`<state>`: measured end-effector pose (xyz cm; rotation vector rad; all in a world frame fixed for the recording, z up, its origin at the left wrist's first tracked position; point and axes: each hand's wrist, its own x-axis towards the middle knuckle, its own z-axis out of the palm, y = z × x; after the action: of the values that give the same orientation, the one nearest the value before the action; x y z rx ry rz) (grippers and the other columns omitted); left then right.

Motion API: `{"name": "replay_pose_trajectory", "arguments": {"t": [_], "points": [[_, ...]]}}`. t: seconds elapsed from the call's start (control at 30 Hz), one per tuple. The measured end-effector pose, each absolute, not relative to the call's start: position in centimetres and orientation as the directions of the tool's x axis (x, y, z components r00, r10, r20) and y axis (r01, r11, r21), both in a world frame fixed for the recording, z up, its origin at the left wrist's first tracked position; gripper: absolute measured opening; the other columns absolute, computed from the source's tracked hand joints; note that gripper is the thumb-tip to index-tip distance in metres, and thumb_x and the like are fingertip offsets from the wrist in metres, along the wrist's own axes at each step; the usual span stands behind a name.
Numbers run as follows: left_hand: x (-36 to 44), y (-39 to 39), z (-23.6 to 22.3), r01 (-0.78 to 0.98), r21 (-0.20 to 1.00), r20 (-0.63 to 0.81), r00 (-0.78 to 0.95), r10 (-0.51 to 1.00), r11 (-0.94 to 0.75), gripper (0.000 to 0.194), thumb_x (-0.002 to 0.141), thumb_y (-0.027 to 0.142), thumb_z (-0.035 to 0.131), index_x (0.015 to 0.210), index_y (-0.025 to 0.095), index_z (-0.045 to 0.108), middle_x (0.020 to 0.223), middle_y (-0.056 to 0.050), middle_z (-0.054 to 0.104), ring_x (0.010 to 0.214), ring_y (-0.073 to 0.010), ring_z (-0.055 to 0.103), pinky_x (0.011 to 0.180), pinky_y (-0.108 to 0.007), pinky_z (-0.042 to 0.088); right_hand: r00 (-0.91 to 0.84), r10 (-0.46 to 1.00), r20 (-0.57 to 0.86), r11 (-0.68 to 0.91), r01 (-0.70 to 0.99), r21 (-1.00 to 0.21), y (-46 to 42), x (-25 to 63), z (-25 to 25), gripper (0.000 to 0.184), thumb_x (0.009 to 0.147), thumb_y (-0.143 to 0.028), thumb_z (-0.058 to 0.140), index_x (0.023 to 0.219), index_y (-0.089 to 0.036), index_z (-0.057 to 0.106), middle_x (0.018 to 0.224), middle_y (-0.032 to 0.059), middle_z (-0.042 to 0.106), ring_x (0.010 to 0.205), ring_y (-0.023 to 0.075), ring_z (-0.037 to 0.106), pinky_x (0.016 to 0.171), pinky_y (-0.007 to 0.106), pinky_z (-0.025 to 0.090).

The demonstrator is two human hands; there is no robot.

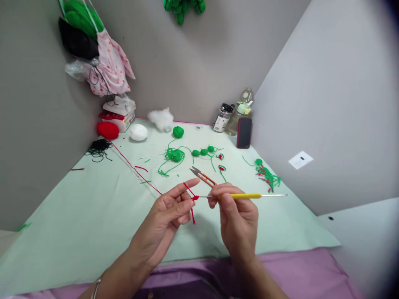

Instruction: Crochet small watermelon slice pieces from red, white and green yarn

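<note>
My left hand [174, 207] pinches a small piece of red crochet [195, 198] between thumb and fingers. Red yarn [188, 189] runs over its raised index finger, and a short red tail hangs below. My right hand [235, 214] grips a crochet hook [245, 195] by its yellow handle. The hook's thin metal tip reaches into the red stitches; its other metal end points right. Just beyond my hands lie thread snips [204, 176] with orange handles. A red yarn strand leads back from my left hand to a red yarn ball [107, 130].
Along the back stand a white yarn ball [139, 132], white stuffing [161, 119], a green yarn ball [178, 132], a pen holder [223, 118] and a phone [244, 133]. Green crocheted beads [203, 152], tangled green yarn [175, 155] and black yarn [99, 146] lie on the pale cloth [102, 211].
</note>
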<state>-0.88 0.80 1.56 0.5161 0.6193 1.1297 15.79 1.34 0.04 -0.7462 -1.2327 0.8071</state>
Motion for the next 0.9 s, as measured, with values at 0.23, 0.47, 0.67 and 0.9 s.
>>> {"name": "replay_pose_trajectory", "arguments": {"t": [0.23,0.47,0.67,0.9], "points": [[-0.3,0.5,1.3,-0.598,0.756,-0.177,0.204,0.963,0.265,0.040,0.081,0.026,0.092,0.120,0.030,0.086,0.076,0.004,0.060,0.065,-0.0073,0.049,0.068,-0.020,0.043,0.100,0.886,0.453,0.464,-0.210,-0.861,1.4,15.4,0.5,0.020,0.101,-0.031,0.071,0.087,-0.022,0.082,0.075,0.0022,0.068,0.063,0.0143,0.062,0.059,0.028,0.053],[0.7,-0.1,1.4,-0.624,0.721,-0.201,0.227,0.953,0.301,0.058,0.078,0.025,0.095,0.134,0.028,0.079,0.083,0.002,0.066,0.080,-0.0129,0.057,0.081,-0.025,0.047,-0.054,0.560,0.827,0.765,0.417,-0.491,0.6,15.3,-1.0,0.033,0.098,-0.008,0.069,0.120,-0.029,0.082,0.104,0.0077,0.075,0.090,0.0200,0.071,0.074,0.032,0.059],[-0.6,0.6,1.6,-0.666,0.658,-0.229,0.268,0.936,0.352,0.050,0.079,0.023,0.093,0.127,0.020,0.082,0.079,0.003,0.055,0.071,-0.0094,0.044,0.070,-0.022,0.043,0.187,0.818,0.544,0.564,-0.070,-0.823,1.6,15.7,0.3,0.019,0.104,-0.027,0.066,0.092,-0.024,0.081,0.081,0.0028,0.071,0.067,0.0155,0.062,0.062,0.030,0.053],[0.7,-0.2,1.7,-0.604,0.759,-0.185,0.157,0.970,0.242,0.050,0.081,0.024,0.090,0.129,0.030,0.081,0.083,0.002,0.061,0.084,-0.0147,0.053,0.083,-0.027,0.046,0.074,0.873,0.482,0.487,-0.082,-0.869,1.7,15.1,-0.2,0.021,0.100,-0.038,0.072,0.089,-0.023,0.082,0.081,0.0046,0.076,0.076,0.0191,0.068,0.070,0.033,0.057]]}}
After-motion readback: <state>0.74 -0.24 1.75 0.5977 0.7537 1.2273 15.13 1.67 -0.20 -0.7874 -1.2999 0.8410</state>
